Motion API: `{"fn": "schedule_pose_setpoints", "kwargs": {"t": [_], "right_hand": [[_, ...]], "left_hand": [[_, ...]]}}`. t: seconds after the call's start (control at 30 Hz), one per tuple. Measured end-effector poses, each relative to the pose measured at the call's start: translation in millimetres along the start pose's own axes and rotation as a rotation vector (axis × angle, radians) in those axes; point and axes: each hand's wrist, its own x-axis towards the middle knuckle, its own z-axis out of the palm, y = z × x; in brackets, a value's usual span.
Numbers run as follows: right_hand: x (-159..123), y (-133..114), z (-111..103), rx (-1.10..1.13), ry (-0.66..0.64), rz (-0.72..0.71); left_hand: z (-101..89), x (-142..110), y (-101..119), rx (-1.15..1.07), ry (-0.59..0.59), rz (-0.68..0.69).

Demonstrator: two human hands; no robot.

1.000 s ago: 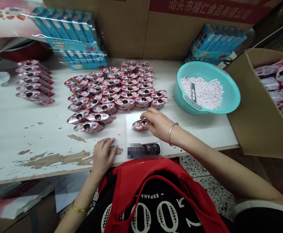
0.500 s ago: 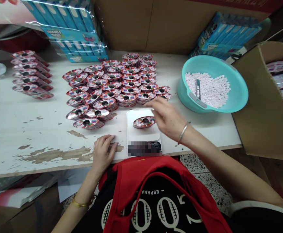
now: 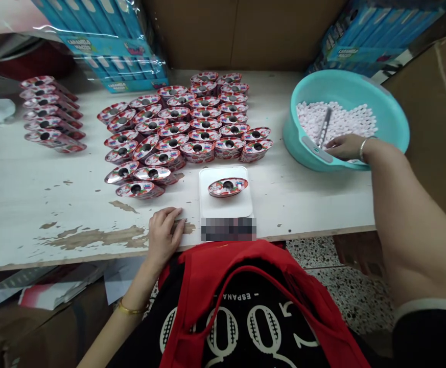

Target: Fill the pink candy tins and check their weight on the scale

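My right hand reaches over the near rim of a turquoise basin of small white pellets. Its fingers look drawn together among the pellets, beside a narrow grey strip; the fingertips are partly hidden. Flat on the table's front edge lies my left hand, fingers loosely apart and holding nothing. Between the hands is a white kitchen scale with a blurred display. An oval red-and-white printed pack with a round hole on top stands on it, white bits showing beside the hole.
Several similar oval packs stand close together behind the scale, and another row is at the left. Wrapped blue boxes are stacked at the back. A cardboard box borders the basin on the right.
My right hand has moved from the pack on the scale to the right, down into the basin. My left hand stays in place. The pack still stands on the scale.
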Motion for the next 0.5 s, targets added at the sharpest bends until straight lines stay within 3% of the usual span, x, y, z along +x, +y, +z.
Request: {"fn": "schedule_pose_setpoints", "kwargs": {"t": [0.1, 0.17, 0.27, 0.5], "right_hand": [[-6, 0, 10, 0.004, -0.124, 0.267], [-13, -7, 11, 0.018, -0.102, 0.36], [-17, -16, 7, 0.006, -0.072, 0.405], [-16, -30, -7, -0.083, -0.189, 0.392]], "left_hand": [[-0.8, 0, 1, 0.001, -0.009, -0.006], [-1.2, 1, 2, 0.006, -0.015, -0.017], [-2.2, 1, 1, 0.014, -0.014, -0.008], [3.5, 3, -20, 0.013, 0.019, 0.119]]}}
